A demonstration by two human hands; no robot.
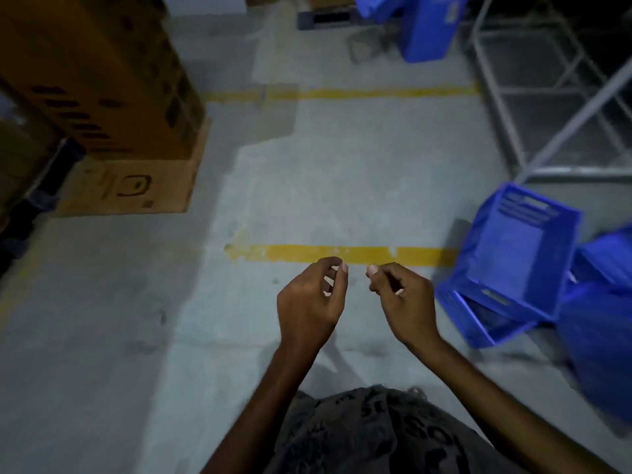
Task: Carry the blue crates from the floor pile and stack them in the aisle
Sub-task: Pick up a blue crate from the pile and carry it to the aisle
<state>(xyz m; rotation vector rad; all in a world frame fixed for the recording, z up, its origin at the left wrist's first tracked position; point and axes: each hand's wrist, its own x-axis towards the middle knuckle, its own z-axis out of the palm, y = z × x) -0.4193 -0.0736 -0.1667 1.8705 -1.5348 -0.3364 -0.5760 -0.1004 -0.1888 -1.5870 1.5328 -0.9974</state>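
A pile of blue crates lies on the floor at the right. The top crate (516,254) is tipped on its side with its open mouth facing me, resting on another blue crate (475,319). More blue plastic (602,336) fills the right edge. A further blue crate stack (431,25) stands at the far end of the aisle. My left hand (313,299) and my right hand (400,299) hover side by side over the floor, left of the pile, fingers loosely curled and holding nothing.
Tall cardboard boxes (102,73) stand on a flattened carton (136,186) at the left. A grey metal rack frame (554,107) rises at the right. Two yellow floor lines (342,253) cross the grey concrete aisle.
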